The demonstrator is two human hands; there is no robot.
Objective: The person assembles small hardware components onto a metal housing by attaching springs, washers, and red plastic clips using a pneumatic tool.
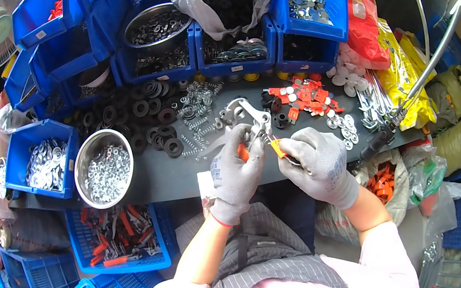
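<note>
Both gloved hands hold what looks like one pair of pruning shears [263,119] over the near part of the dark worktable. Its silver, hooked head points up and away from me. My left hand [236,166] is closed round the side with a red-orange grip, mostly hidden by the fingers. Between finger and thumb, my right hand [320,161] pinches the side with an orange piece [277,148]. A small coil spring seems to sit between the two sides. Loose springs [196,113] lie beyond my left hand, and red-orange plastic parts [309,96] beyond my right.
A steel bowl of washers [78,175] and a blue bin of metal pieces [65,132] stand left. Black rings [141,108] lie behind them. Stacked blue bins [280,56] line the back. A jointed metal arm [438,57] rises right. A blue basket of red-handled tools [81,254] is below left.
</note>
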